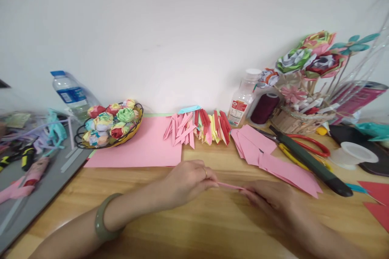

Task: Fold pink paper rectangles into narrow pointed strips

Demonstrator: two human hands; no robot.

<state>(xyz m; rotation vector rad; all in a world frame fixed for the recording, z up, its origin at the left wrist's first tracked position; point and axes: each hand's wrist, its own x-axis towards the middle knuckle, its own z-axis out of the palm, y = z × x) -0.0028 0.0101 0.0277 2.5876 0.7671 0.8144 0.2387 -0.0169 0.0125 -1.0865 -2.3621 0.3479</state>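
Note:
Between my two hands a thin pink paper strip [229, 186] is stretched a little above the wooden table. My left hand [190, 184], with a ring on one finger, pinches its left end. The right end is pinched by my right hand [270, 198]; how many layers the strip has I cannot tell. Behind my hands lies a row of folded paper pieces [200, 127] in pink, red, yellow and green. Cut pink paper pieces [269, 156] lie fanned out beyond my right hand. A large pink sheet [152, 145] rests flat beyond my left hand.
A basket of paper flowers [111, 125] sits on the pink sheet's left. Along the wall stand a water bottle [69, 93], a clear bottle [241, 101], a thread spool [265, 108] and a flower basket [300, 119]. A dark-handled cutter [316, 164] and red-handled scissors [311, 145] lie right.

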